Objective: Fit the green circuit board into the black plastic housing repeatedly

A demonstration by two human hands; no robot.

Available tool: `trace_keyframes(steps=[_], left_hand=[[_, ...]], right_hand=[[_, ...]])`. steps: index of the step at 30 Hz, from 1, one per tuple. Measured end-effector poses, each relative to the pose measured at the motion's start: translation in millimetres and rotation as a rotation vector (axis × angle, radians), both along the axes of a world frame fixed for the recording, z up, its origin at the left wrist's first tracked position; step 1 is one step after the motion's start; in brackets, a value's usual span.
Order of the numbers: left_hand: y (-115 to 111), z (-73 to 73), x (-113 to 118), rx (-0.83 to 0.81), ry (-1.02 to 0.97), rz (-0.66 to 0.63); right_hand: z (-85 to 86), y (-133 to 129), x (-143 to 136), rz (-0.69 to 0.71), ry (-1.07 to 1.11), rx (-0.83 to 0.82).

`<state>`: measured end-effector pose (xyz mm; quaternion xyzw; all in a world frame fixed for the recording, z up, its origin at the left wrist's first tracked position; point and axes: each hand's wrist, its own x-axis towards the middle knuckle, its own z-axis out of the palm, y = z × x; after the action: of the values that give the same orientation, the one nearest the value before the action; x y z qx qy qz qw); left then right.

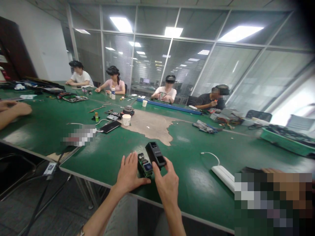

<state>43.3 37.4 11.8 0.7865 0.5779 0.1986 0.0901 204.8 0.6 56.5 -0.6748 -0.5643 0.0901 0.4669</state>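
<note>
Near the table's front edge, a small circuit board assembly (144, 164) with a dark little screen lies on the green top. My left hand (128, 173) rests flat beside it, fingers stretched and thumb apart, the thumb reaching below the board. In my right hand (166, 178) is a black plastic housing (155, 154) with rectangular openings, pinched between thumb and fingers. The housing is tilted and sits just right of the board, above the table. Part of its lower end is hidden by my thumb and fingers.
A smartphone (110, 127), a paper cup (126, 120) and a battery (96, 116) stand ahead to the left. Gloves (206, 126) lie ahead right. A white power strip (222, 177) is at right, beyond it a green basket (287, 141). Several people sit around the table.
</note>
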Motion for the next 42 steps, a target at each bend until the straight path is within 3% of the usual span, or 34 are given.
trace_keyframes(steps=[3,9,15,20,23,27,33,42], left_hand=[[0.0,0.2,-0.9,-0.001,0.016,-0.004],[-0.7,0.9,-1.8,0.017,0.031,-0.006],[1.0,-1.4,-1.2,0.011,0.042,0.006],[2.4,-3.5,-0.7,0.014,0.053,0.002],[1.6,-3.9,-0.8,0.025,0.046,0.002],[0.1,-3.9,-0.5,0.041,0.03,0.008],[-0.9,-2.8,-0.6,0.069,0.016,0.015],[0.6,-11.3,-2.1,0.093,-0.003,0.033]], right_hand=[[-11.0,2.3,19.6,-0.105,-0.062,-0.059],[-45.0,5.0,42.8,-0.155,-0.261,-0.101],[-53.8,3.4,46.6,-0.188,-0.297,-0.056],[-44.8,0.9,48.0,-0.147,-0.265,-0.119],[-32.0,-2.3,43.4,-0.162,-0.119,-0.134],[-13.4,-5.2,25.5,-0.059,0.075,-0.05],[-5.9,0.9,-6.5,0.077,0.028,-0.046],[8.0,-0.2,-20.4,0.076,-0.191,-0.133]])
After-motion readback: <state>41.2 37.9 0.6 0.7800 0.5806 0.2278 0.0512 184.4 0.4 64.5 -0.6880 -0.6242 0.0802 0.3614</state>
